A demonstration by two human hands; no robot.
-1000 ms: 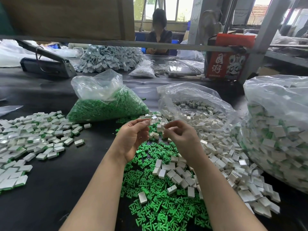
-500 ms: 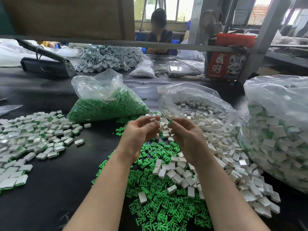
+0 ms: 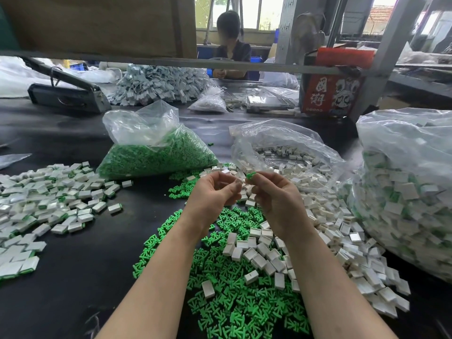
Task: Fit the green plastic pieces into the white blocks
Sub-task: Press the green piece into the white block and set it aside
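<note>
My left hand [image 3: 215, 192] is raised over the table with curled fingers pinching a small white block [image 3: 225, 171] at its fingertips. My right hand [image 3: 274, 194] is level with it and pinches a green plastic piece [image 3: 251, 175] between thumb and fingers. The two parts are close together but apart. Below my wrists lies a loose heap of green pieces [image 3: 220, 285] with several white blocks [image 3: 259, 255] on top of it. More white blocks [image 3: 342, 231] spread to the right.
A pile of fitted white-and-green blocks [image 3: 49, 206] lies at the left. Behind it stand an open bag of green pieces [image 3: 156, 155], an open bag of white blocks [image 3: 288, 157], and a large full bag [image 3: 406, 187] at the right. A person [image 3: 232, 45] sits beyond the table.
Both hands have risen slightly and come closer together. The green piece now shows above my right fingertips, next to the white block in my left hand.
</note>
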